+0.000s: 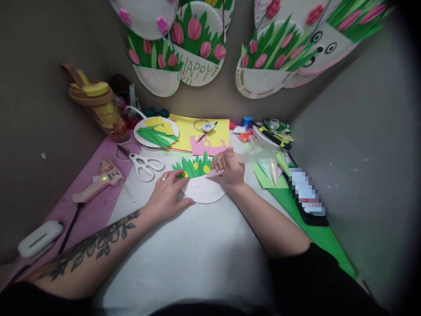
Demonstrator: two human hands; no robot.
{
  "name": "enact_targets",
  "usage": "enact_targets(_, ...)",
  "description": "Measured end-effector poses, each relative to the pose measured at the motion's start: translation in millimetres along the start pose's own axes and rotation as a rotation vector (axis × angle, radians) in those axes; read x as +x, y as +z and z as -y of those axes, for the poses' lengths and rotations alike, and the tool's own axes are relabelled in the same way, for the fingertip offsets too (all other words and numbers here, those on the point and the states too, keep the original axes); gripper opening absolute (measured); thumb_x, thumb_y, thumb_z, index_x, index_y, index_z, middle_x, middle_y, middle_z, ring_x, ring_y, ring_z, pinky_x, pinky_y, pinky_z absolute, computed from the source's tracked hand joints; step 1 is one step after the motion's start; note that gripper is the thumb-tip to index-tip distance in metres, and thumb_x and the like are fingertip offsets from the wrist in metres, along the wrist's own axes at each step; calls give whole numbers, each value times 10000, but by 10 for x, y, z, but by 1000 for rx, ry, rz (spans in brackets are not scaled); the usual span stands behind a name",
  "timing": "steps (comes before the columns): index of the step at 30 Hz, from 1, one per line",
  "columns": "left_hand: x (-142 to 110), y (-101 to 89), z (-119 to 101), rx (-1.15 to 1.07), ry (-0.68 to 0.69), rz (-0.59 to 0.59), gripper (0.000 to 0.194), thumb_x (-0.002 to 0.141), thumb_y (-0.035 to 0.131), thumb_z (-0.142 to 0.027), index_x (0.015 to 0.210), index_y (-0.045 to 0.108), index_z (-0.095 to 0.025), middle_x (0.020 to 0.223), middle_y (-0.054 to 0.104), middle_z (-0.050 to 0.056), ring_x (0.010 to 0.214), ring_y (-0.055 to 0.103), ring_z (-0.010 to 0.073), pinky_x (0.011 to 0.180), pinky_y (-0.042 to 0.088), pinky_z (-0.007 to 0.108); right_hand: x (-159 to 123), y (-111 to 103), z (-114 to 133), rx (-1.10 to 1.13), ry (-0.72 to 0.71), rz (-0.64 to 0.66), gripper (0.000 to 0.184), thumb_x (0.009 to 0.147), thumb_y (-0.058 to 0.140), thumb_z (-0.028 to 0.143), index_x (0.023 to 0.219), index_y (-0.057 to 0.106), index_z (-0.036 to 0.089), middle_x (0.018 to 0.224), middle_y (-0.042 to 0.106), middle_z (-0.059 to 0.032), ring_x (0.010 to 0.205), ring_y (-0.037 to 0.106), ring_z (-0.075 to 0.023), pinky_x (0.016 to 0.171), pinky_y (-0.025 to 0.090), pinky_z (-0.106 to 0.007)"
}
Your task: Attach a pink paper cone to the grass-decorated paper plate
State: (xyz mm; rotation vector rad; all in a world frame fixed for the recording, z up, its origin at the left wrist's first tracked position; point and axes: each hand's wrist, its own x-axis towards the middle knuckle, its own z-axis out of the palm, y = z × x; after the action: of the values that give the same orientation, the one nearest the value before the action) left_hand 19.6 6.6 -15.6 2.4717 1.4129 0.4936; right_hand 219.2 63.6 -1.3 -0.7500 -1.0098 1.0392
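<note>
A white half-round paper plate [205,191] lies on the white work surface, with green paper grass [193,166] and yellow paper ovals along its straight upper edge. My left hand [169,191], a ring on one finger, rests against the plate's left side with thumb and fingers spread. My right hand [230,166] is wrapped round a translucent piping bag [258,151] with pinkish filling. Its narrow tip [213,174] points left, just at the plate's upper edge; whether it touches cannot be made out. The bag's middle is hidden in my fist.
White-handled scissors [144,166] and a pink glue gun [98,180] lie left. A plate with paper strips [158,131] and yellow paper [184,125] are behind. More piping bags [272,169] and a phone [307,193] lie right. Paper-plate crafts [197,66] hang ahead; a tumbler [101,105] stands back left.
</note>
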Motion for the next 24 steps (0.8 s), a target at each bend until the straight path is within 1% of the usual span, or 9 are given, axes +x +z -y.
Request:
enact_targets(2, -1, -2, -1, 0, -1, 0, 574, 737, 673, -505, 1211, 586, -193, 1336, 453, 144, 1216, 407, 354, 980, 404, 539, 15, -7, 8, -3, 4, -21, 625, 825, 536, 625, 399, 324, 221, 374, 296, 59, 357, 381, -100, 436, 383, -274)
enact_targets(7, -1, -16, -8, 9, -7, 13, 573, 741, 671, -500, 1210, 587, -181, 1336, 451, 153, 1215, 405, 355, 982, 402, 541, 27, 3, 24, 17, 30, -24, 631, 802, 573, 620, 383, 324, 219, 355, 283, 63, 336, 357, -92, 406, 346, -267)
enact_targets(11, 4, -18, -11, 6, -4, 10, 575, 738, 675, -496, 1211, 587, -181, 1336, 452, 154, 1210, 409, 355, 984, 399, 546, 14, 32, 29, -13, 48, -43, 640, 779, 578, 647, 378, 312, 224, 340, 265, 68, 325, 345, -91, 398, 337, -270)
enact_targets(17, 11, -18, -19, 4, -9, 15, 575, 741, 672, -496, 1214, 588, -180, 1337, 450, 152, 1218, 403, 357, 983, 398, 539, 18, 40, 12, -32, 43, -37, 643, 794, 543, 664, 384, 305, 229, 343, 254, 70, 326, 343, -93, 401, 348, -274)
enact_targets(24, 6, -15, -9, 9, 2, 5, 560, 744, 672, -489, 1205, 586, -184, 1336, 449, 149, 1209, 408, 350, 983, 400, 534, 18, 32, -26, -2, 33, -32, 632, 800, 550, 649, 387, 325, 226, 353, 277, 65, 339, 361, -97, 418, 369, -272)
